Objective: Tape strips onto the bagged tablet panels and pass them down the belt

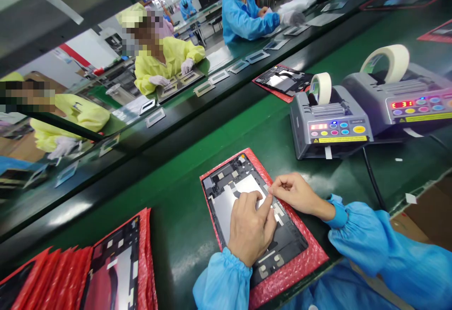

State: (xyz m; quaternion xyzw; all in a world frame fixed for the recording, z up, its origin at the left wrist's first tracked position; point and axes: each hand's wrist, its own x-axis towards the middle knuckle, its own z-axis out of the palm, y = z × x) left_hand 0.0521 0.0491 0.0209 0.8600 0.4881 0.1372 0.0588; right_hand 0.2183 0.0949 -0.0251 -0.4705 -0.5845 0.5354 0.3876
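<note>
A tablet-sized electronic assembly [291, 237], dark with a silver panel, lies on red bubble wrap [310, 258] in front of me. My left hand [250, 227] rests over its middle, fingers apart and bent, with the index fingertip at the right edge. There, almost touching it, my right hand [298, 193] pinches with thumb and index finger. Whatever lies in that pinch is too small or hidden to make out. Pale strips of tape [278, 210] stick to the assembly near my fingers. My left palm covers part of the silver panel.
Two grey tape dispensers [332, 121] with cream rolls stand at the right on the green bench [180, 253]. More assemblies in red wrap [141, 263] are stacked at lower left. Another assembly [282, 80] lies farther back. Beyond a dark rail, co-workers handle framed parts [219, 77].
</note>
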